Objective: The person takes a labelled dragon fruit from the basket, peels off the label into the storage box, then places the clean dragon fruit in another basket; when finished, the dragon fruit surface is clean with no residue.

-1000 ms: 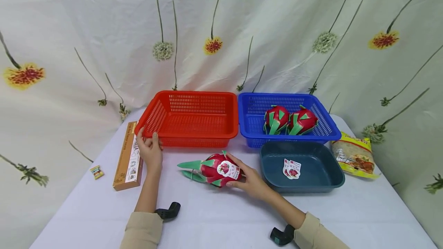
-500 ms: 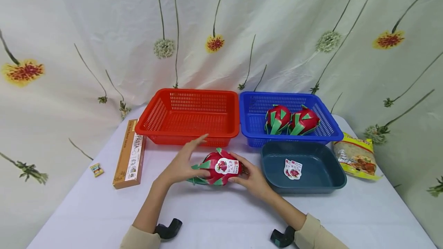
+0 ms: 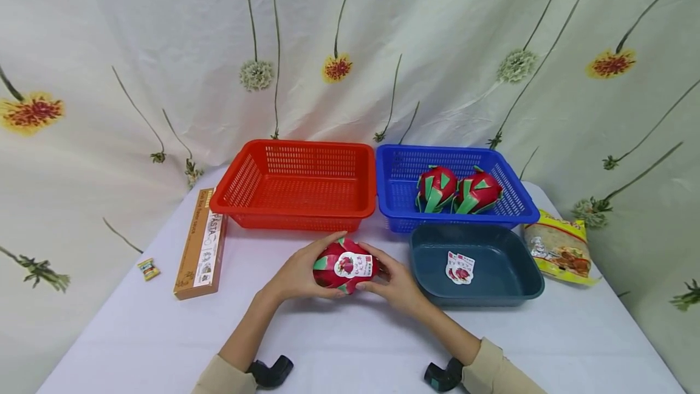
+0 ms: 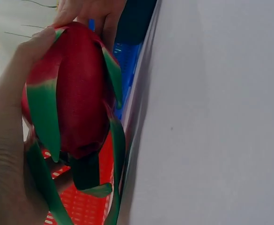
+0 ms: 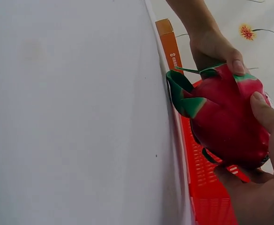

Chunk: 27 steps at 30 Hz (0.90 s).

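Note:
Between my two hands is a red dragon fruit [image 3: 350, 266] with green leaf tips and a white picture sticker on its upper side. My left hand [image 3: 298, 272] grips its leafy end, thumb on the near side and fingers over the far side. At the other end my right hand [image 3: 398, 287] holds it between thumb and fingers. The left wrist view shows the red skin of the dragon fruit [image 4: 83, 93] and its long green leaves past the left palm. In the right wrist view both thumbs press on the dragon fruit [image 5: 230, 117].
A red basket [image 3: 295, 222] stands behind the hands. Beside it, a blue basket [image 3: 399, 214] holds two dragon fruits [image 3: 437, 187]. A dark teal tray [image 3: 505, 266] contains stickers [image 3: 460, 267]. A pasta box [image 3: 199, 248] and small packet [image 3: 148, 269] lie left, a yellow food bag [image 3: 562, 245] right.
My left hand has left the red basket's rim, moved right and down, and taken hold of the dragon fruit's leafy end. The right hand stays on the fruit.

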Tool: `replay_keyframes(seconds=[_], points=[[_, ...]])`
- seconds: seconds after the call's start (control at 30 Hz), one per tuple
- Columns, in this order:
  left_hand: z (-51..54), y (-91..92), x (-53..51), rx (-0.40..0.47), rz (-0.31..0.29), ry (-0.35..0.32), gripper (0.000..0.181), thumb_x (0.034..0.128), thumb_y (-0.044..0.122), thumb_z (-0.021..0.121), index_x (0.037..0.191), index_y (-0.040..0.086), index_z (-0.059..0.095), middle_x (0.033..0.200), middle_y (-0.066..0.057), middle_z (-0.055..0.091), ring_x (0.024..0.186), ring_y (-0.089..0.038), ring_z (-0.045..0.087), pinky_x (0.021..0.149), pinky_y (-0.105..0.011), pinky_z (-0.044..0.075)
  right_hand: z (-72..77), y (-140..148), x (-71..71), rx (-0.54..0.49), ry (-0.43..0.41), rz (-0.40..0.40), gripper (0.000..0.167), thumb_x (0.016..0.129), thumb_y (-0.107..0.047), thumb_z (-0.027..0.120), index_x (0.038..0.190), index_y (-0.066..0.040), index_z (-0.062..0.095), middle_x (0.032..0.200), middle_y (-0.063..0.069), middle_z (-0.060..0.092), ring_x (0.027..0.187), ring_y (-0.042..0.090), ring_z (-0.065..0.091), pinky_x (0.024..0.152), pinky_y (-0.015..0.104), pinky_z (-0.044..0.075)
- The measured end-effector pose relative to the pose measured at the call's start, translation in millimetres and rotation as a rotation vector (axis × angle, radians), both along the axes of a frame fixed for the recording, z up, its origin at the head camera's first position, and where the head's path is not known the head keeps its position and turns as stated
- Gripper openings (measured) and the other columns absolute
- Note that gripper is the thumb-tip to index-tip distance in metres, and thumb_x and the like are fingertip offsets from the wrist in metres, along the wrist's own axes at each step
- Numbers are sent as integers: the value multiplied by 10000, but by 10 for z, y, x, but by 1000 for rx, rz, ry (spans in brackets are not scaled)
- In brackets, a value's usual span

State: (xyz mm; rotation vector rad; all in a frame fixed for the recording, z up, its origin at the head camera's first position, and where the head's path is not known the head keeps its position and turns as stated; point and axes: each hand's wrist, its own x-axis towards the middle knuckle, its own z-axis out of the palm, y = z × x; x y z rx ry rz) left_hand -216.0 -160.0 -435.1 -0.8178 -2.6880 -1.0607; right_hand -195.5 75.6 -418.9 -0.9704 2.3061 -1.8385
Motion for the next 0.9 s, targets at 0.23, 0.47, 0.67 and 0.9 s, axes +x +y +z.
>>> replay_keyframes(seconds=[0.23, 0.47, 0.67, 0.9], points=[[11, -12, 52, -6, 65, 209, 1014, 545, 553, 807, 1413, 375, 314, 1255, 37, 524, 1079, -148, 521, 725, -334, 538, 122, 5, 28, -119, 206, -96, 592, 757, 66, 701, 1291, 77, 448, 1144, 237, 506, 1049, 337, 483, 895, 445, 440], [40, -7, 59, -36, 63, 374, 995, 540, 564, 800, 1388, 235, 396, 1211, 32, 529, 1014, -133, 556, 714, -312, 537, 176, 31, 53, -241, 107, -122, 429, 782, 84, 670, 1187, 83, 528, 573, 138, 280, 489, 193, 272, 405, 293, 235], [58, 12, 75, -38, 58, 440, 981, 541, 556, 801, 1387, 269, 399, 1216, 9, 522, 994, -160, 570, 701, -320, 540, 149, 7, 56, -216, 43, -144, 343, 824, 26, 652, 1155, 85, 586, 496, 33, 222, 424, 96, 189, 366, 307, 135], [52, 46, 87, -54, 80, 474, 976, 527, 555, 803, 1377, 269, 418, 1213, -16, 522, 983, -175, 579, 696, -333, 543, 109, -38, 65, -252, 64, -250, 229, 808, 31, 666, 1026, 96, 655, 484, 57, 255, 419, 111, 216, 361, 270, 150]])
